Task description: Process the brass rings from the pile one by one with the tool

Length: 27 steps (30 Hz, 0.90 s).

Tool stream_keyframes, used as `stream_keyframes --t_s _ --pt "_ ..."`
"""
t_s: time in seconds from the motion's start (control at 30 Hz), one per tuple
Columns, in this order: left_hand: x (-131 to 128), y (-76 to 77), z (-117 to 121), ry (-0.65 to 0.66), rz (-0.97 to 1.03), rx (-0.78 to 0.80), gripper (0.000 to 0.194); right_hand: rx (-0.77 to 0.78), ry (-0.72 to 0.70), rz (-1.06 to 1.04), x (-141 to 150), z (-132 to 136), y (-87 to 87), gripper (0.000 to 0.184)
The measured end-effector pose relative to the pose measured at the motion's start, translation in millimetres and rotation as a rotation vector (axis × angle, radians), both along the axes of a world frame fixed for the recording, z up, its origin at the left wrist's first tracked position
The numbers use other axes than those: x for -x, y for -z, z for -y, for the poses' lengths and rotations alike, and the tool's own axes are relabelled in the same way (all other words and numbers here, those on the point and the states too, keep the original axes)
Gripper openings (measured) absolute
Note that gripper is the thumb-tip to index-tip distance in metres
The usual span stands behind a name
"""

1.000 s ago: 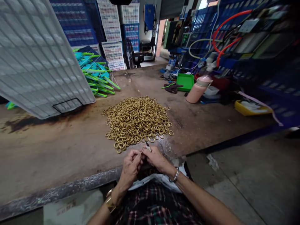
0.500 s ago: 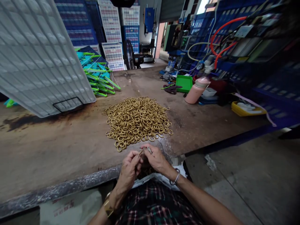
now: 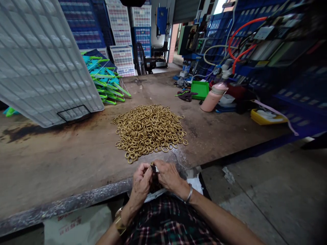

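Pinching a gold ring (image 3: 152, 163) at the near edge of the table (image 3: 84, 160), the left hand (image 3: 141, 180) has its thumb and forefinger closed; only a sliver of the ring shows between the two hands, too little to tell how it is turned. The right hand (image 3: 170, 177) is closed around a small tool (image 3: 155, 168) with a pale body and a black end. Its visible length lies nearly crosswise, the black end pointing to about ten o'clock, towards the left fingertips, and the pale part running back towards four o'clock beneath the right fingers. Whether the black end touches the ring cannot be told

Taking the hands as the middle of the dial, a broad pile of gold rings (image 3: 150, 131) lies at twelve o'clock, just beyond the fingers, its rings flat or tilted every which way, with a few loose around the rim. At ten o'clock a large white crate (image 3: 51, 64) leans over the table, and green and turquoise pieces (image 3: 108, 81) are heaped at eleven. A green tray (image 3: 200, 90) sits at one o'clock, a pink bottle (image 3: 212, 99) stands near it between one and two, and a yellow tray (image 3: 267, 117) lies past two, well apart from the pile
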State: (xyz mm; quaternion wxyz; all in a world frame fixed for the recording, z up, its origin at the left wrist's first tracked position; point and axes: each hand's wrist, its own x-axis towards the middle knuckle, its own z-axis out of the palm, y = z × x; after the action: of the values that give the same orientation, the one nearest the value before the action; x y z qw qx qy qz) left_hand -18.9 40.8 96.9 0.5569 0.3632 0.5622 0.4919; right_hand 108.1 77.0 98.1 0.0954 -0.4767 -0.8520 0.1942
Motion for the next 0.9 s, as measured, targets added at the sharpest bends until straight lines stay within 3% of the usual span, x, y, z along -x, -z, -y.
stream_keyframes --t_s 0.13,0.43,0.57,0.73,0.9 --pt "-2.4 -0.8 1.3 -0.011 -0.022 0.007 0.04 0.02 0.044 0.057 -0.7 0.8 -4.5 0.028" --pt "-2.7 4.4 2.1 0.002 -0.003 -0.004 0.04 0.034 -0.006 0.032 -0.6 2.4 -4.8 0.033" --pt "-3.6 -3.4 4.7 0.012 -0.011 -0.006 0.041 0.055 0.034 0.053 -0.3 0.7 -3.1 0.027" --pt "-0.4 -14.7 16.6 0.238 0.09 0.071 0.037 0.065 0.136 0.098 -38.6 -0.8 9.1 0.027" --pt "8.0 6.8 30.7 0.377 0.211 0.392 0.029 0.109 0.098 -0.1 -85.2 25.6 34.8 0.028"
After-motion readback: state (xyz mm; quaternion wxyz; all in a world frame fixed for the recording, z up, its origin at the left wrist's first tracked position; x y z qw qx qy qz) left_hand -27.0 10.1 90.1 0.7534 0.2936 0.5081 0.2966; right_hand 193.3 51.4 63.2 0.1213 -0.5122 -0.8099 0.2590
